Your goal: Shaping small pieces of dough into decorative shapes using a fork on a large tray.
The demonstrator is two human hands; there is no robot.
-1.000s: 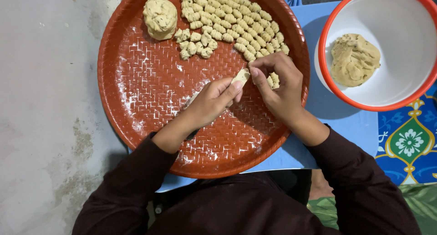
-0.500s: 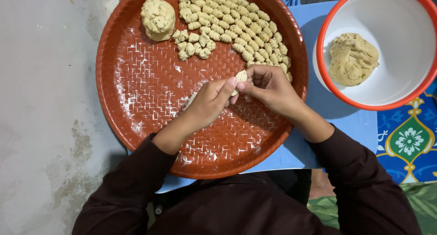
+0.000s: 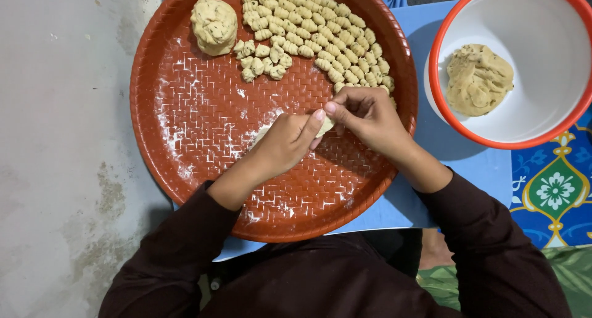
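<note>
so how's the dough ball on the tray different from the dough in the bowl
The dough ball sits on the red woven tray as a rounded, compact lump; the dough in the bowl lies flatter and more ragged in the white bowl with its red rim. The bowl's dough covers a wider patch. The ball lies beside the small shaped pieces; the other lies alone. Both are pale beige.

Stained grey concrete floor, blue mat
</note>
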